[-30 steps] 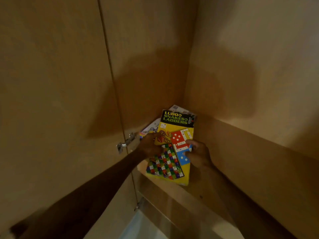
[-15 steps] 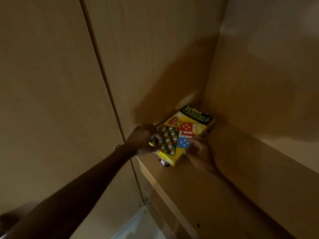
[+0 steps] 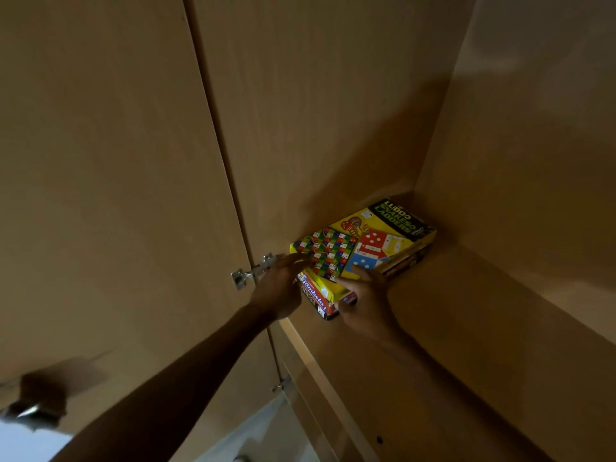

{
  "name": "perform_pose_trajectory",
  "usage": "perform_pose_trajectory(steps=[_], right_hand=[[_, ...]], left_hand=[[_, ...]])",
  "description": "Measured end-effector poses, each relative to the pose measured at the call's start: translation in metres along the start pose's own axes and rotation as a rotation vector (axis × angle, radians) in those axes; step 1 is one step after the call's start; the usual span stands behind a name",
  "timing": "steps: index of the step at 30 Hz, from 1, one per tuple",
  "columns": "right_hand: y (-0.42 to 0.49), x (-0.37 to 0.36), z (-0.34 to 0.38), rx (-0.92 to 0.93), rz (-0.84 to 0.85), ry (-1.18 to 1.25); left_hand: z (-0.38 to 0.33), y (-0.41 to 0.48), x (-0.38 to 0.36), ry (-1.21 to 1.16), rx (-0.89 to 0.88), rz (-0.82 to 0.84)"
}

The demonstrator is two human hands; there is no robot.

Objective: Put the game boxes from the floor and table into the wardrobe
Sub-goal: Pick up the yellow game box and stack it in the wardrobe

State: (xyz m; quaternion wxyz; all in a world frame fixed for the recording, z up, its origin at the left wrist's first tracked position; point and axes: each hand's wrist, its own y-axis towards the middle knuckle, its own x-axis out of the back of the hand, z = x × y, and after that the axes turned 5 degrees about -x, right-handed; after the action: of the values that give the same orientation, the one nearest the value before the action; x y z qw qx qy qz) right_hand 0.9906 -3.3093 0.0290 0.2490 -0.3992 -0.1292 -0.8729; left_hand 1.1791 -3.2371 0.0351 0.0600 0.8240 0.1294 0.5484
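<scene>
A yellow Ludo and Snakes & Ladders box lies flat on top of a stack of game boxes in the back corner of a wooden cupboard shelf. A red Tambola box shows under it at the near end. My left hand reaches to the near left corner of the yellow box with fingers stretched out, touching its edge. My right hand rests on the near right edge, fingers extended onto the box top.
The open cupboard door stands at the left, held by a metal hinge beside my left hand. A second hinge sits lower. Cupboard walls close in behind and to the right. The shelf's front edge runs diagonally below my hands.
The yellow box went from tilted in my hands to lying flat on the stack, pushed toward the back corner. Both hands have loosened from holding it to touching its near edge.
</scene>
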Motion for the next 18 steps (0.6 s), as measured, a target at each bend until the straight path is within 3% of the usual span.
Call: perform_pose_trajectory(steps=[8,13,18], right_hand=[[-0.046,-0.02,-0.006,0.128,-0.158,0.232],[-0.091,-0.059,0.014,0.141,0.03,0.378],[-0.146,-0.115,0.063,0.103,0.359,0.336]], left_hand=[[-0.009,-0.084,-0.014,-0.441,0.391,-0.175],[-0.002,-0.182,-0.013,-0.572,0.594,-0.239],[0.002,-0.307,0.0,-0.588,0.817,-0.426]])
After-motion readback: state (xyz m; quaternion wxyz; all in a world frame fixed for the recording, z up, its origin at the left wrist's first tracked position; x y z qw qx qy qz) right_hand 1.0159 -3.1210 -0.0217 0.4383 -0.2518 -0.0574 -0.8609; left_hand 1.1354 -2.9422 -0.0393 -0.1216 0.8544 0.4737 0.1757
